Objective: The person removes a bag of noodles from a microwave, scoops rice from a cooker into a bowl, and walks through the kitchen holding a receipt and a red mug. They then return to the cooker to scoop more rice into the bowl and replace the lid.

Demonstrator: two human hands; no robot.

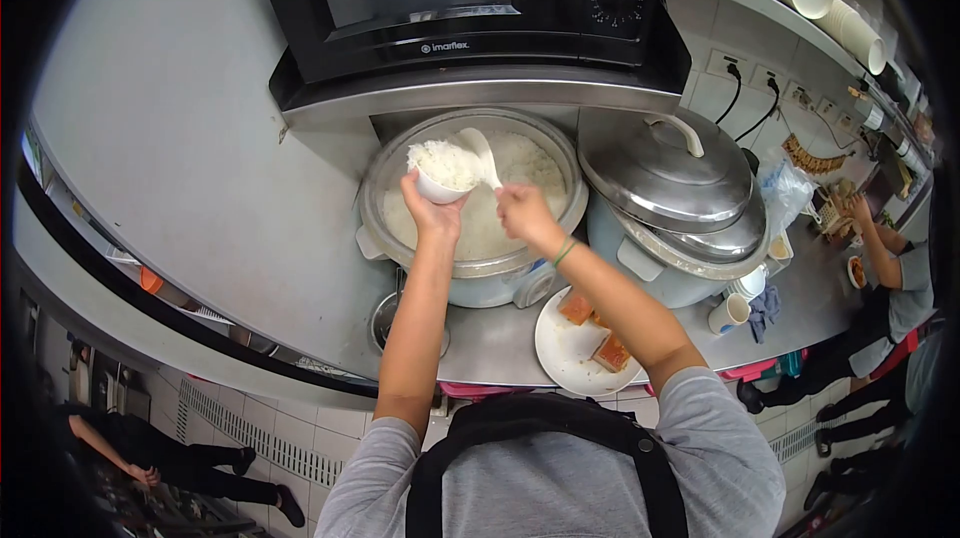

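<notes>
Over the open rice cooker, my left hand holds a small white bowl from below, its fingers round the side. Rice is heaped above the bowl's rim. My right hand is closed on the handle of a white rice paddle, whose blade touches or lies close to the right side of the heap. More white rice fills the cooker below both hands.
Behind stands a black microwave on a metal shelf. A second cooker with a metal lid is at the right. A white plate with orange-brown pieces lies near my right forearm. Several people are at the far right; one is at the lower left.
</notes>
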